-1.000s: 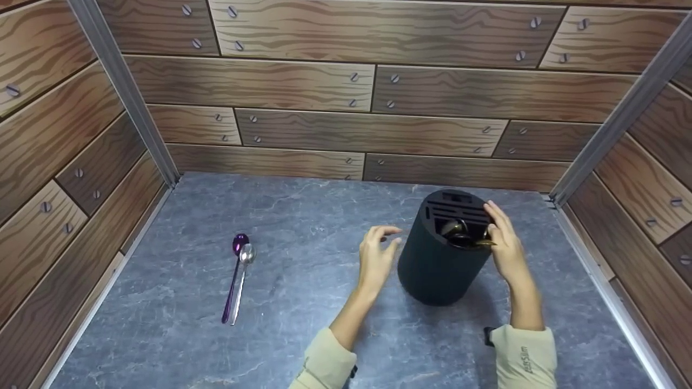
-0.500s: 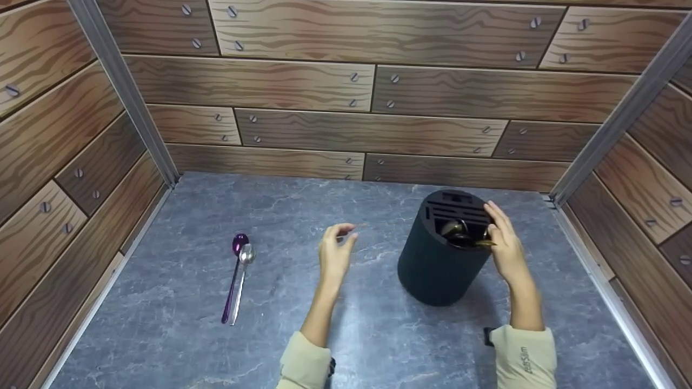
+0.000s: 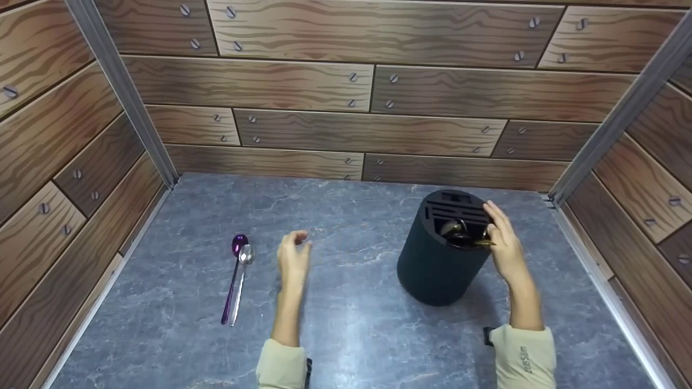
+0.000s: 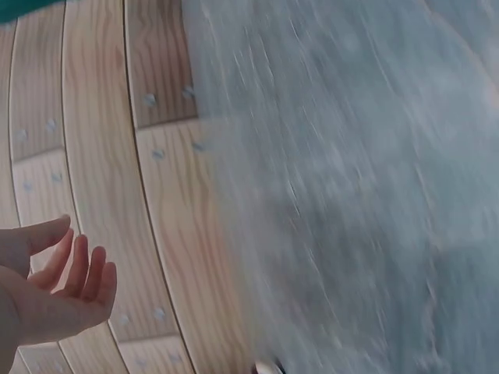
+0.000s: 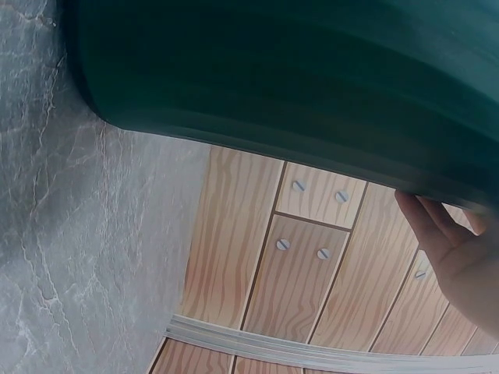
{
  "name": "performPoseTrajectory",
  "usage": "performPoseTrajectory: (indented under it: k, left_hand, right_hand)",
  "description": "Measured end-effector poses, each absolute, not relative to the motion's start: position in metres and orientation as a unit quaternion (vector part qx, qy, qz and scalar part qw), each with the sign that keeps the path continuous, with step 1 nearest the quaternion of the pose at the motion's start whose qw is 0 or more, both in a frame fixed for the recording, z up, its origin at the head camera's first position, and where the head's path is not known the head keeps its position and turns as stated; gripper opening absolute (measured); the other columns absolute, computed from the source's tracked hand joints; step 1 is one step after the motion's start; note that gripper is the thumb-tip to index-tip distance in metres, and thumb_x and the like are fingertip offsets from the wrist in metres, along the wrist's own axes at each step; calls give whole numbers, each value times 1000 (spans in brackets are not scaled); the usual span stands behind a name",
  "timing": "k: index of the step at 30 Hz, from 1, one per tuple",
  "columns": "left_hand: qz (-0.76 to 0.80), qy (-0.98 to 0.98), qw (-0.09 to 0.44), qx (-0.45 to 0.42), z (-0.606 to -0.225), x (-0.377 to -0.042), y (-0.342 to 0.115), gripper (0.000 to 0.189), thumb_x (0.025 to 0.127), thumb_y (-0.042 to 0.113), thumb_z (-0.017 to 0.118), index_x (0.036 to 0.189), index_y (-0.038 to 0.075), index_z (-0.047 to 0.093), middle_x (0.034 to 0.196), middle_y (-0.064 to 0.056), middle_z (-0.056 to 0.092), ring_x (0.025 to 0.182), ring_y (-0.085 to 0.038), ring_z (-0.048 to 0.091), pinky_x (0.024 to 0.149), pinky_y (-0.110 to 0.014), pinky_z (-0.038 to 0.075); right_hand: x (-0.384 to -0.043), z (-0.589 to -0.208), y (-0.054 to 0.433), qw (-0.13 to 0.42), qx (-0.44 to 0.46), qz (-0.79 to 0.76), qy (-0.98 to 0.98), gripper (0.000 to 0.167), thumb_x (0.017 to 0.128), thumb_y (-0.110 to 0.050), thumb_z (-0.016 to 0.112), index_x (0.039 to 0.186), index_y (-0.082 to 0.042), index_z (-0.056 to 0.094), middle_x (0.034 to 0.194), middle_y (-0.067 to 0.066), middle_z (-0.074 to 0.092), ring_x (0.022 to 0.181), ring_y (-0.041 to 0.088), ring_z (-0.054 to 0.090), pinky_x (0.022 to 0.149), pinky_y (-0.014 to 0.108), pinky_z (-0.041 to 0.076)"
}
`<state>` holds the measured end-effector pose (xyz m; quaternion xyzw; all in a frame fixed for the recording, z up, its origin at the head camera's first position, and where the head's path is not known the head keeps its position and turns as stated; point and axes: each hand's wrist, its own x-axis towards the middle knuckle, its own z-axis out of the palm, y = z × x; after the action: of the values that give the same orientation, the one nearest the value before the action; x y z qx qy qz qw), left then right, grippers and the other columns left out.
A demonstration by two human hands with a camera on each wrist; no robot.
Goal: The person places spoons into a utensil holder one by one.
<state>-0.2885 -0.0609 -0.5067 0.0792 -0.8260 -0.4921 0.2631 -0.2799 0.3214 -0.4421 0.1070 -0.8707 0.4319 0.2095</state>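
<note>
A dark green cylindrical utensil holder (image 3: 440, 270) with a black slotted top stands upright on the right part of the table. In its open compartment sit shiny spoons (image 3: 453, 229), one gold piece (image 3: 485, 243) poking out at the rim. My right hand (image 3: 507, 248) rests against the holder's right side near the top; its extended fingers (image 5: 421, 222) touch the wall in the right wrist view. My left hand (image 3: 293, 262) hovers over the table, fingers loosely bent around nothing. Left of it lie a purple spoon (image 3: 233, 281) and a silver spoon (image 3: 239, 286), side by side, bowls away from me.
The grey marbled table (image 3: 335, 324) is enclosed by wood-patterned walls (image 3: 303, 129) at the back and both sides. Metal strips (image 3: 611, 302) run along the side edges. Bare tabletop lies between the left hand and the holder.
My left hand has moved left, from beside the holder toward the two spoons. The right hand, the holder and the spoons have stayed in place.
</note>
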Motion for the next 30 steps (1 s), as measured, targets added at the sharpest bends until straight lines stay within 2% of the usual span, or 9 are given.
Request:
performPoseTrajectory:
  k: [5, 11, 15, 22, 27, 30]
  left_hand:
    - [-453, -851, 244, 104, -513, -285, -83, 20, 75, -4, 68, 94, 0, 63, 91, -15, 60, 88, -33, 54, 80, -44, 42]
    - [-394, -878, 218, 165, -523, -276, -106, 24, 76, -5, 66, 100, 0, 62, 99, -18, 59, 95, -37, 54, 82, -46, 43]
    - [-369, -880, 204, 220, -529, -271, -120, 26, 76, -4, 62, 102, -1, 62, 102, -22, 58, 95, -41, 53, 79, -50, 43]
    - [-334, -887, 157, 276, -535, -267, -139, 21, 79, -6, 51, 98, -14, 55, 97, -33, 54, 93, -48, 51, 74, -57, 43]
    - [-332, -892, 102, 290, -538, -266, -150, 24, 81, -4, 51, 102, -13, 54, 103, -34, 53, 99, -48, 48, 78, -58, 41]
    - [-330, -894, 83, 292, -541, -265, -154, 22, 82, -3, 50, 101, -13, 56, 102, -34, 54, 97, -48, 49, 77, -57, 41]
  right_hand:
    - [-279, -442, 321, 208, 103, 434, -871, 39, 98, -8, 32, 135, 1, 41, 144, 11, 32, 132, 28, 24, 105, 38, 17]
    - [-280, -445, 321, 220, 107, 437, -866, 40, 98, -9, 33, 135, 1, 41, 143, 11, 33, 131, 27, 25, 106, 43, 19]
    - [-281, -445, 321, 222, 111, 434, -866, 40, 98, -10, 33, 135, 1, 41, 143, 11, 34, 131, 26, 26, 105, 40, 19]
    - [-281, -444, 323, 210, 109, 429, -872, 39, 98, -9, 32, 136, 0, 40, 144, 11, 32, 131, 27, 24, 105, 37, 18]
    - [-281, -443, 322, 212, 110, 429, -871, 39, 98, -9, 33, 135, 1, 41, 144, 10, 33, 131, 28, 25, 104, 34, 18]
    - [-280, -443, 322, 212, 112, 432, -870, 39, 98, -9, 33, 135, 1, 41, 144, 10, 32, 131, 28, 25, 103, 34, 18]
